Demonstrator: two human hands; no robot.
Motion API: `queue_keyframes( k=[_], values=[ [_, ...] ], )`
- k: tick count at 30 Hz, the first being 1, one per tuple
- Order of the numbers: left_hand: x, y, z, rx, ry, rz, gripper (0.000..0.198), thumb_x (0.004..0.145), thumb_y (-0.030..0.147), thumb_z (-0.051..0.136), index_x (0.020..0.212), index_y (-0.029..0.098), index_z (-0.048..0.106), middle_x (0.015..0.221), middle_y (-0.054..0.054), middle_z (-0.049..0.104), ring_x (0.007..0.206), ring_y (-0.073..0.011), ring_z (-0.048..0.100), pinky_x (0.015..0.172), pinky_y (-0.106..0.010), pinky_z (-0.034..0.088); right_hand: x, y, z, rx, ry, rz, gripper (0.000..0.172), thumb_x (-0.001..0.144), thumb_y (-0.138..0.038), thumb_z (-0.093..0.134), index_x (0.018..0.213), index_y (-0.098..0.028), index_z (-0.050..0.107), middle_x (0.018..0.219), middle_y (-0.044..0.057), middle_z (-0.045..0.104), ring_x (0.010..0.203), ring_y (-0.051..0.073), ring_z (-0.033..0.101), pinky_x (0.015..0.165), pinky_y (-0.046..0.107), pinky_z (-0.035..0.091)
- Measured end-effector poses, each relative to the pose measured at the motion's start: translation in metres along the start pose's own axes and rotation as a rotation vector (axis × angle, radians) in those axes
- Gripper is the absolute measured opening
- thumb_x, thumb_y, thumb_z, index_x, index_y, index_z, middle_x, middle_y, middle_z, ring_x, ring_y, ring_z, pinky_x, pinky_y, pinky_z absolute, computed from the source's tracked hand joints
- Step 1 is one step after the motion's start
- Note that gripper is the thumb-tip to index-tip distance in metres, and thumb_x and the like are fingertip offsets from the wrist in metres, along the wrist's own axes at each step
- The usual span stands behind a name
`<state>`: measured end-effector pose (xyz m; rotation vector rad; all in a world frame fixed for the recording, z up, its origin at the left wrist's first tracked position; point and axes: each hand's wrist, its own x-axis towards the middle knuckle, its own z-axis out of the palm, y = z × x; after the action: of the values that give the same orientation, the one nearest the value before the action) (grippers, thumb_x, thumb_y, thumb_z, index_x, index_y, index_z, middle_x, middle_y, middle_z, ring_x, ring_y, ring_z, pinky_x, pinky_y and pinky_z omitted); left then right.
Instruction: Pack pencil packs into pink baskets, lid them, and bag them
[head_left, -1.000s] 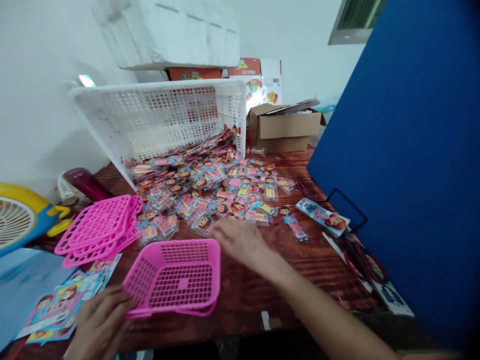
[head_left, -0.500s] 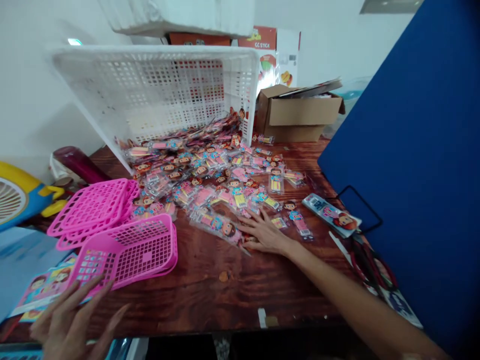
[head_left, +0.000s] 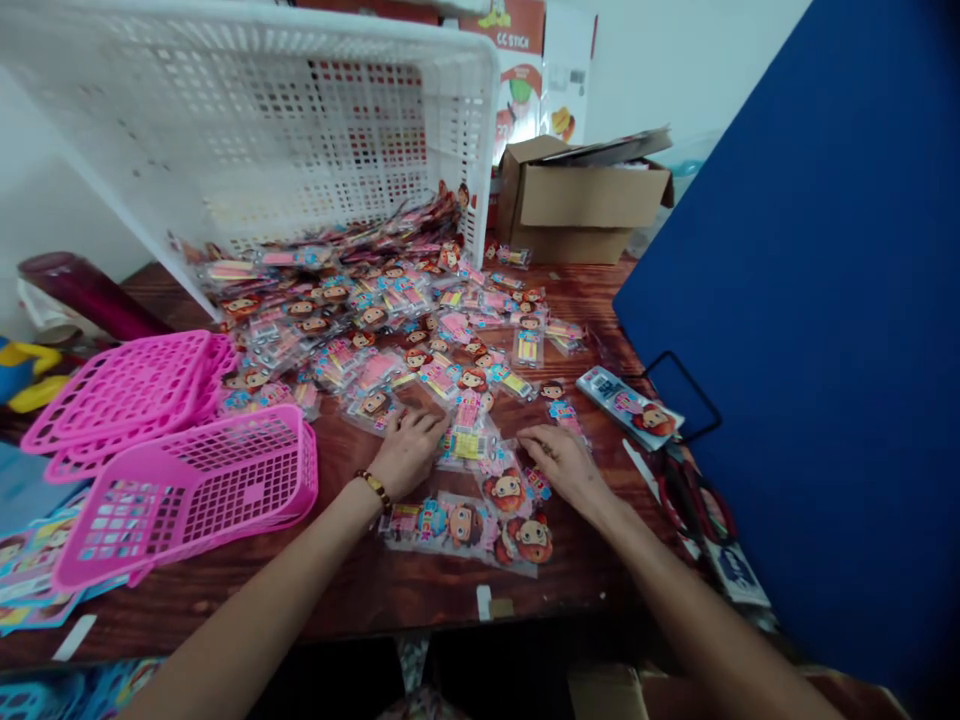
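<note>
Small clear plastic packets [head_left: 466,440] with cartoon child figures and pink and yellow contents lie on the dark wooden table. My left hand [head_left: 409,455], with a beaded bracelet at its wrist, is at the left edge of a cluster, fingers curled down among the packets. On the cluster's right side, my right hand [head_left: 562,465] has bent fingers touching packet edges; what its fingertips hold is hidden. Nearer me, a packet with a brown-haired figure [head_left: 463,525] lies flat beside one with a red-haired figure [head_left: 527,540].
Behind, a white crate [head_left: 484,150] lies tipped, packets spilling out. Pink baskets [head_left: 300,470] stand left, near a dark red bottle [head_left: 94,295]. To the right are a cardboard box [head_left: 585,200], a packet bundle [head_left: 630,405], scissors [head_left: 694,500] and a blue panel [head_left: 787,300].
My left hand has moved from beside the pink basket to the packets. My right hand has curled its fingers, and several packets now lie nearer me. The view has shifted.
</note>
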<state>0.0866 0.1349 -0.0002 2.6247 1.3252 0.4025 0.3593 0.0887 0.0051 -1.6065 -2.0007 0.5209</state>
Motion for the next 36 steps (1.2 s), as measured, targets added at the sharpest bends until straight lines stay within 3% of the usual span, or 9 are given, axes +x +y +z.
queue_keyframes(
  k=[3,8,11,14,18,22,27,31,36],
  values=[
    [0.003,-0.003,-0.001,0.025,-0.023,-0.056,0.035,0.085,0.025,0.060,0.120,0.022,0.058,0.114,-0.010,0.063,0.114,-0.0310,0.049,0.100,-0.051,0.033,0.028,-0.005,0.002,-0.099,-0.032,-0.040,0.026,0.094,-0.024,0.046,0.106,-0.022,0.070,0.106,0.006,0.072,0.098,0.021,0.065,0.091,0.035,0.044],
    [-0.011,-0.014,-0.005,0.009,-0.062,-0.179,0.030,0.081,0.026,0.064,0.109,0.019,0.055,0.112,-0.010,0.061,0.106,-0.0274,0.053,0.089,-0.041,0.042,0.090,-0.027,0.015,-0.347,-0.301,-0.466,0.056,0.081,-0.001,0.046,0.132,-0.023,0.056,0.141,0.008,0.054,0.138,0.026,0.034,0.111,0.050,0.022],
    [-0.019,-0.027,-0.008,-0.012,-0.086,-0.279,0.021,0.080,0.027,0.064,0.097,0.019,0.054,0.099,-0.008,0.062,0.095,-0.0244,0.057,0.079,-0.035,0.044,0.110,-0.033,0.019,-0.486,-0.415,-0.537,0.050,0.082,-0.003,0.048,0.128,-0.020,0.057,0.132,0.012,0.058,0.130,0.028,0.040,0.110,0.055,0.019],
    [-0.021,-0.033,-0.011,-0.032,-0.105,-0.380,0.021,0.081,0.031,0.062,0.095,0.019,0.051,0.093,-0.006,0.063,0.090,-0.0235,0.059,0.074,-0.032,0.045,0.111,-0.030,0.014,-0.584,-0.396,-0.457,0.031,0.086,-0.018,0.056,0.117,-0.017,0.061,0.126,0.015,0.057,0.121,0.031,0.045,0.106,0.054,0.024],
    [-0.018,-0.026,-0.015,-0.045,-0.150,-0.492,0.028,0.085,0.037,0.056,0.105,0.019,0.050,0.095,-0.010,0.067,0.090,-0.0271,0.065,0.072,-0.033,0.045,0.093,-0.031,-0.002,-0.638,-0.367,-0.333,0.033,0.087,-0.027,0.057,0.117,-0.014,0.059,0.125,0.016,0.058,0.117,0.031,0.049,0.099,0.047,0.032],
    [-0.019,-0.012,-0.021,-0.034,-0.170,-0.584,0.038,0.087,0.041,0.050,0.117,0.018,0.045,0.106,-0.018,0.068,0.096,-0.0347,0.066,0.074,-0.039,0.045,0.055,-0.057,-0.010,-0.661,-0.201,-0.077,0.025,0.090,-0.025,0.049,0.110,-0.014,0.060,0.110,0.016,0.067,0.106,0.030,0.058,0.096,0.047,0.030],
    [-0.027,-0.010,-0.027,-0.088,-0.195,-0.646,0.041,0.084,0.045,0.053,0.115,0.021,0.046,0.101,-0.016,0.070,0.093,-0.0365,0.068,0.071,-0.039,0.046,0.018,-0.087,0.006,-0.569,-0.282,0.098,0.038,0.095,-0.045,0.045,0.114,-0.015,0.058,0.107,0.015,0.068,0.096,0.030,0.063,0.092,0.049,0.032],
    [-0.034,-0.017,-0.027,-0.163,-0.155,-0.675,0.046,0.083,0.044,0.055,0.122,0.021,0.044,0.097,-0.013,0.071,0.089,-0.0343,0.069,0.068,-0.036,0.046,0.024,-0.087,0.020,-0.608,-0.240,0.211,0.048,0.090,-0.055,0.053,0.112,-0.012,0.059,0.115,0.020,0.063,0.109,0.034,0.057,0.092,0.048,0.034],
    [-0.041,-0.022,-0.021,-0.271,-0.051,-0.655,0.045,0.080,0.041,0.060,0.119,0.021,0.049,0.099,-0.013,0.071,0.093,-0.0345,0.068,0.071,-0.037,0.048,0.042,-0.083,0.035,-0.452,-0.333,0.293,0.045,0.081,-0.045,0.069,0.115,-0.017,0.058,0.123,0.017,0.061,0.117,0.033,0.053,0.093,0.044,0.035]
  ],
)
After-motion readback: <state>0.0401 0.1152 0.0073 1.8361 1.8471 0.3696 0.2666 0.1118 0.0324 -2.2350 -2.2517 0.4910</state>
